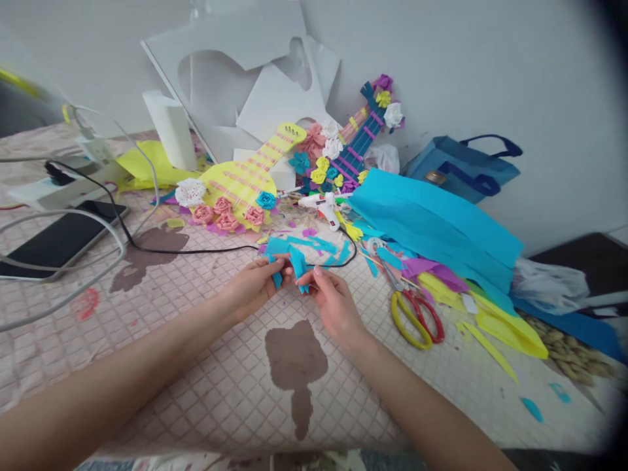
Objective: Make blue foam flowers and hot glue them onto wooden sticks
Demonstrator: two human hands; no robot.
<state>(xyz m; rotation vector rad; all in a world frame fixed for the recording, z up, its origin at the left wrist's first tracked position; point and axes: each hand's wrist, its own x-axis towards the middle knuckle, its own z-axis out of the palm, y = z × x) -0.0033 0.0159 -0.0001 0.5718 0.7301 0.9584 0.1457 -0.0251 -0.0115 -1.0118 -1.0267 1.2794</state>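
Both hands meet low over the pink checked cloth [196, 366]. Left hand [255, 284] and right hand [333, 304] pinch one blue paper piece [294, 261] between them, fingertips closed tight on its folds, thumbs on top. The piece is held just above the cloth, near a black cable [196, 250]. Yellow-and-red scissors [417, 314] lie just right of the right hand.

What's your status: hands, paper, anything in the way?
Left hand and right hand both pinch the blue strip. Scissors lie to the right, apart. Black cable runs behind.
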